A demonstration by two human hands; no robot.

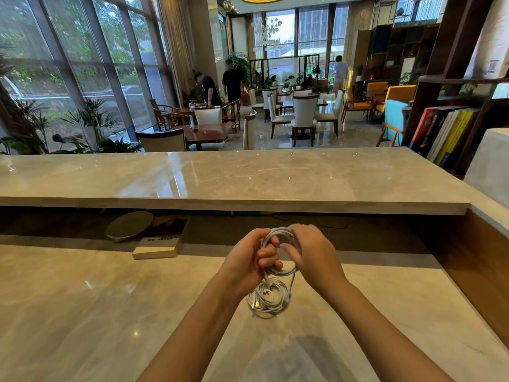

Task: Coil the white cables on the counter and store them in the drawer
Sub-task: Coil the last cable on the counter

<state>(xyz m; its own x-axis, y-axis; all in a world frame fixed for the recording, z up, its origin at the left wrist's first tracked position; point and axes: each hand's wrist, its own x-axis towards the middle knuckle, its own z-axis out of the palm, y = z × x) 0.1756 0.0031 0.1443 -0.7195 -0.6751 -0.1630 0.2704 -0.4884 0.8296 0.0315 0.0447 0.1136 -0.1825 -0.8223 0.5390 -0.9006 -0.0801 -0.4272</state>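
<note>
Where the hands meet: above the lower marble counter (82, 299), just in front of the shadowed recess under the raised counter ledge (248, 175).
Left hand (245, 260): fingers curled through and round a coil of white cable (276, 232), gripping its left side.
Right hand (314, 257): fingers curled onto the coil's right side; fingertips blurred.
Loose strand: hangs from the held coil towards the counter.
Second cable bundle (268, 299): loosely looped on the lower counter, directly beneath the hands, plugs showing.
Recess: a book (155, 249) lying flat, a round pale disc (129, 224) at its left.
Right edge: shelved books (446, 133).
</note>
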